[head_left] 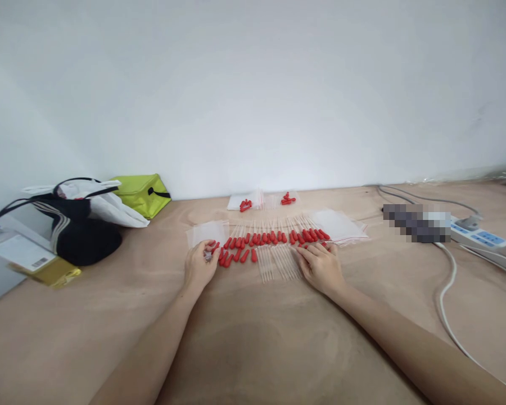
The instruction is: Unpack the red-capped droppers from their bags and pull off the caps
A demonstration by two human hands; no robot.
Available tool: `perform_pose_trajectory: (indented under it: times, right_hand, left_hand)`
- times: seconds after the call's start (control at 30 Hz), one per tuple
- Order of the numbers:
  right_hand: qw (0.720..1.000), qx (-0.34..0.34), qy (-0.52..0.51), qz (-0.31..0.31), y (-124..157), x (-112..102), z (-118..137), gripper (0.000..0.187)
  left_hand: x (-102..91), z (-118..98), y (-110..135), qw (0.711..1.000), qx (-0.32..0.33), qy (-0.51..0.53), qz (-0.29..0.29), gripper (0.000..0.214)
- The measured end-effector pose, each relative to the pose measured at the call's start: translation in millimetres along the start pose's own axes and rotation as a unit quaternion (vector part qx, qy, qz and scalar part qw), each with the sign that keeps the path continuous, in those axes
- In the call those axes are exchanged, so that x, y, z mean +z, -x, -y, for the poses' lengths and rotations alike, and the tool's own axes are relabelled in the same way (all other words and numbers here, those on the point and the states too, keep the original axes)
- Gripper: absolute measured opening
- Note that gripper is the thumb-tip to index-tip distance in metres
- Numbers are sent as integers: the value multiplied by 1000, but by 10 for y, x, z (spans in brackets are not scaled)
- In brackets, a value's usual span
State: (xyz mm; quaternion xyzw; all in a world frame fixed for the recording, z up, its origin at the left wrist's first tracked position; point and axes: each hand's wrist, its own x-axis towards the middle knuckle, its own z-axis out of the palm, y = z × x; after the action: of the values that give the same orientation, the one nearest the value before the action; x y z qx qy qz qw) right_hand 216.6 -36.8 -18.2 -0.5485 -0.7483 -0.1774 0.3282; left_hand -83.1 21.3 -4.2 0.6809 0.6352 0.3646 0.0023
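Droppers [273,237] in rows between left hand [198,267] and right hand [324,267].

The droppers [273,238] have plain red bulbs and clear, whitish stems. At their right end, a translucent zip bag [337,222] bears a red line. Left of them: a lime-green bag [137,191] with black strap, a black cloth item [86,239] with pale stripes. Beneath them, the worktop [270,337] is pinkish tan.
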Motion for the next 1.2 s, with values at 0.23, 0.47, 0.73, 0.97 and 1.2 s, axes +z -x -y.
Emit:
perform_pose_trajectory:
  times: [0.23,0.47,0.73,0.97,1.2]
  right_hand:
    - [999,9,-16,26,-3,-15,21,18]
    - [997,-34,-46,55,48,-97,0,21]
    - [993,-59,-39,91,76,-165,-20,27]
    - [992,-69,-42,97,73,-178,-10,27]
    - [993,-51,-60,89,88,-155,-17,26]
  left_hand:
    - [-37,-72,17,998,49,-41,-22,27]
    - [-31,-305,80,991,102,-82,-9,20]
    - [101,-461,24,992,71,-105,3,21]
    - [171,-440,4,994,49,-97,7,22]
    - [129,-443,18,996,6,-69,-58,14]
